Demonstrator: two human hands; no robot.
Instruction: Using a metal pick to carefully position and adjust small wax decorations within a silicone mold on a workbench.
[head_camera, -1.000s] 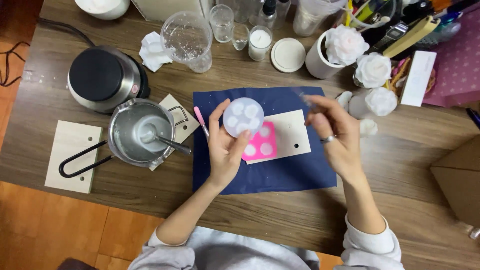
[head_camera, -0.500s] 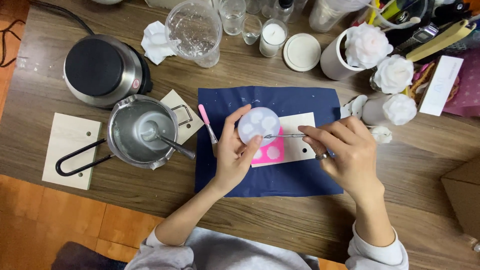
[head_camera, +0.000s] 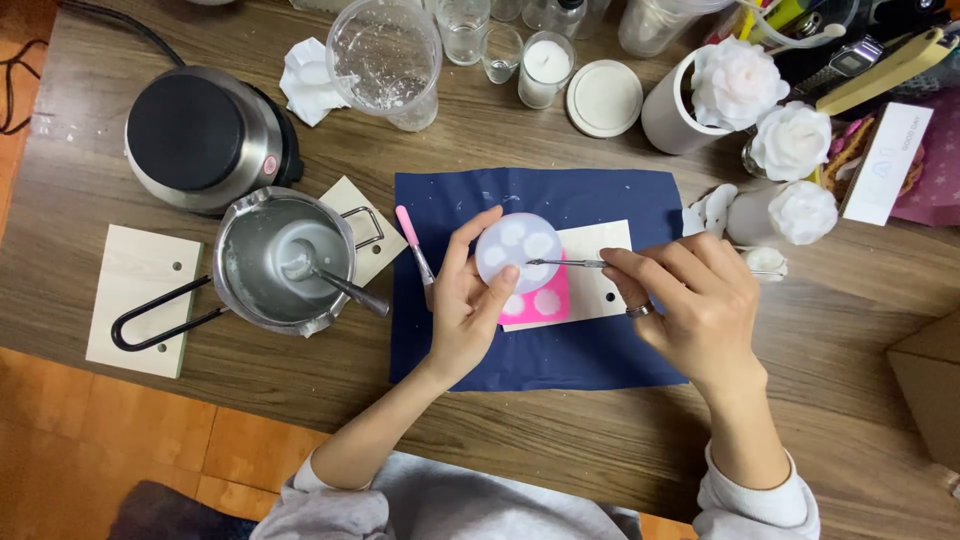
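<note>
Translucent white, the round silicone mould (head_camera: 518, 250) sits in the left hand (head_camera: 465, 310), fingers curled behind it and the thumb pressed on its lower rim, its shallow cavities facing up. It is held above a navy cloth (head_camera: 540, 350) spread on the wooden bench (head_camera: 820, 400). The right hand (head_camera: 690, 310) pinches a pair of thin metal tweezers (head_camera: 565, 263) between thumb and forefinger, with the tips lying on the face of the mould; a ring shows on one finger of this hand.

Just below the mould, on the cloth, lies a pink mould (head_camera: 545, 300) with white-filled cavities, resting on a pale wooden board (head_camera: 600, 290). A pink-handled tool (head_camera: 415, 245) lies on the cloth just left of the left hand.

Left of the cloth, a small steel melting pot (head_camera: 285, 260) with a black wire handle holds a pale residue and a metal spoon (head_camera: 345, 290); it stands across two small wooden boards. Behind it is a round electric hotplate (head_camera: 200, 135). Farther back are a clear plastic cup (head_camera: 385, 55) and a small white candle in a glass (head_camera: 545, 70). At the right, white wax flowers (head_camera: 790, 140) stand near a white cylinder (head_camera: 670, 115).
</note>
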